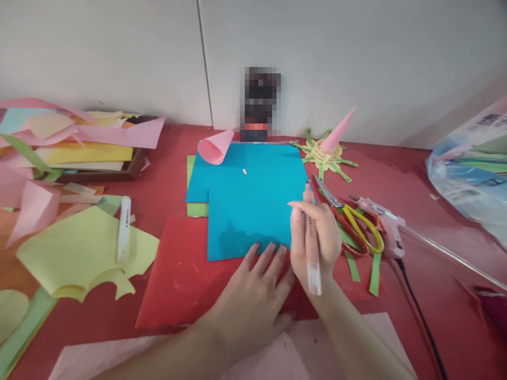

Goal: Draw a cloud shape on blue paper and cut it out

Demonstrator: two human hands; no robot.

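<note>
My left hand [253, 287] lies flat with fingers spread, its fingertips on the near edge of a blue paper sheet [247, 203]. The blue sheet rests on a red sheet [178, 279]. My right hand [315, 232] is closed around a pen [312, 253], its tip at the blue sheet's right edge. A pink paper cone [216, 146] lies on the blue sheet's far left corner.
Scissors with red and yellow handles [352, 221] and a pink glue gun [386, 224] with a black cord lie right of my hand. A pink cone on green paper rays [330, 145] stands behind. Paper scraps, a white marker [123, 228] and a paper tray [79, 153] fill the left. A plastic bag [471, 169] sits far right.
</note>
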